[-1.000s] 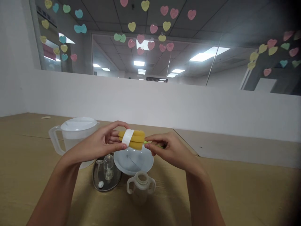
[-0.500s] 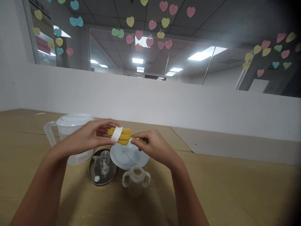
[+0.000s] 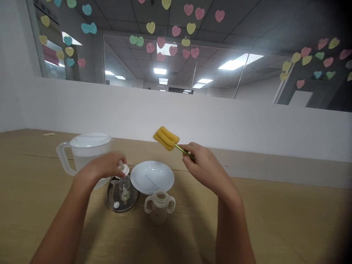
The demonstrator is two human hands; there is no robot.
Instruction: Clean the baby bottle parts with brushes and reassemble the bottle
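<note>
My right hand [image 3: 205, 165] is closed around the green handle of a yellow sponge bottle brush [image 3: 166, 138], raised beyond the bowl with its head tilted up to the left. My left hand [image 3: 108, 165] pinches a white bottle collar ring [image 3: 124, 169] over the round metal tray [image 3: 112, 206]. On that tray stand a clear bottle cap [image 3: 124, 183] with a nipple-like piece at its base, and a thin straw part with a white end [image 3: 116, 205]. A two-handled baby bottle [image 3: 159, 211] stands upright with its mouth uncovered.
A white bowl [image 3: 151, 170] sits right of the tray, just behind the bottle. At the left is a lidded plastic pitcher [image 3: 90, 145], partly behind my left hand. A white wall [image 3: 132, 113] with windows above closes off the table's back.
The white ring has come off the sponge head and moved left and down in my left hand to the tray. My right hand has shifted right, carrying the brush up and away.
</note>
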